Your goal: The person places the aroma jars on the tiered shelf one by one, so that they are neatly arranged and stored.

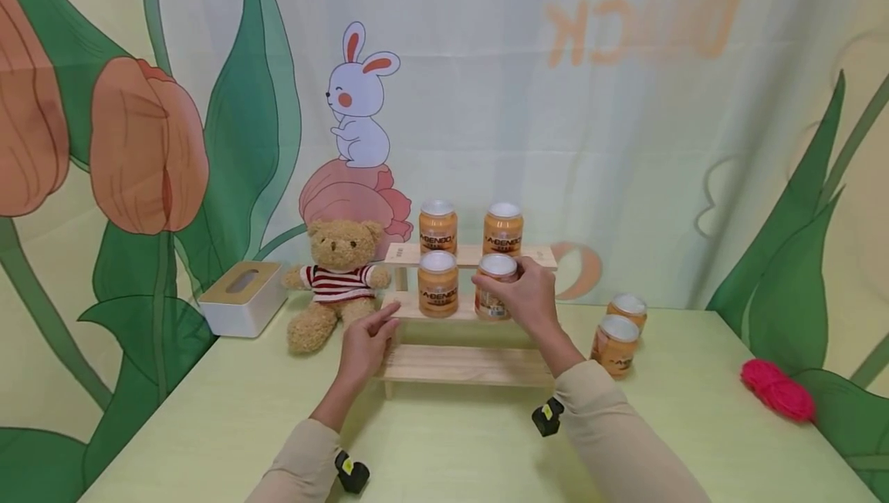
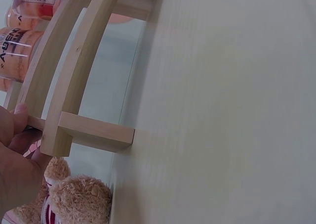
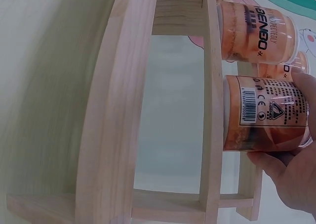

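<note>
A three-tier wooden rack (image 1: pixel 464 364) stands mid-table. Two orange cans (image 1: pixel 437 227) with silver lids sit on its top tier, and another can (image 1: pixel 437 284) stands on the middle tier. My right hand (image 1: pixel 529 296) grips one more orange can (image 1: pixel 491 287) upright on the middle tier, just right of that one. In the right wrist view the held can (image 3: pixel 264 112) shows its barcode label, with my fingers (image 3: pixel 291 179) wrapped around it. My left hand (image 1: pixel 375 329) rests with straight fingers against the rack's left end. The left wrist view shows my thumb (image 2: pixel 17 114) against the rack's side rail (image 2: pixel 74 85).
Two more orange cans (image 1: pixel 616 342) stand on the table right of the rack. A teddy bear (image 1: pixel 338 279) in a striped shirt and a white tissue box (image 1: pixel 241 298) sit at the left. Pink yarn (image 1: pixel 776 389) lies far right. A printed curtain hangs behind.
</note>
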Demonstrator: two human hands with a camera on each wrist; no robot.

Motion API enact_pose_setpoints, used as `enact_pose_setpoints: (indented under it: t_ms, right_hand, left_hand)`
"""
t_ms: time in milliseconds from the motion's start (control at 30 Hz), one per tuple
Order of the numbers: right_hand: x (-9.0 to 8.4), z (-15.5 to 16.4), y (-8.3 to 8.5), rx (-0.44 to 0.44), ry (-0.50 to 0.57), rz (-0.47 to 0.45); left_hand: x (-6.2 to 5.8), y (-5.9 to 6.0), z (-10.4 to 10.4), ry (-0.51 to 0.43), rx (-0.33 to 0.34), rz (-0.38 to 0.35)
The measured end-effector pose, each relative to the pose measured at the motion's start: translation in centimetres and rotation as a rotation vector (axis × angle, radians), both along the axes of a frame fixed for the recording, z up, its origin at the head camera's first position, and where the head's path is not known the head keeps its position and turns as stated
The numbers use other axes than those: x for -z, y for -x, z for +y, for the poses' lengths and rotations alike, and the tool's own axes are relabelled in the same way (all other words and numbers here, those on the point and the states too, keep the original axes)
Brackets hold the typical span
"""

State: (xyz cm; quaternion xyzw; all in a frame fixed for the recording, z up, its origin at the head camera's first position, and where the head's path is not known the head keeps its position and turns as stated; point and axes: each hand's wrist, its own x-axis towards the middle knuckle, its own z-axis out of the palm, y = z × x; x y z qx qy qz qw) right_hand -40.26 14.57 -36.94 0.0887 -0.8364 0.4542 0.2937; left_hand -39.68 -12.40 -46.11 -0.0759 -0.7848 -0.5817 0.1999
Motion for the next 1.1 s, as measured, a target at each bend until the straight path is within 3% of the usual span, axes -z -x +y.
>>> enact_pose_setpoints:
  t_ms: [433, 667, 1100]
  right_hand:
    - [0.3, 0.1, 0.0, -0.015, 0.062, -0.028]
    - [0.8, 1.4, -0.6, 0.041, 0.141, 0.009]
    - [1.7, 3.5, -1.9, 0.074, 0.080, 0.087]
  left_hand:
    - [0.1, 0.1, 0.2, -0.016, 0.002, 0.003]
    - [0.2, 0.1, 0.3, -0.001, 0.010, 0.006]
    - [0.0, 0.0, 0.1, -0.011, 0.011, -0.003]
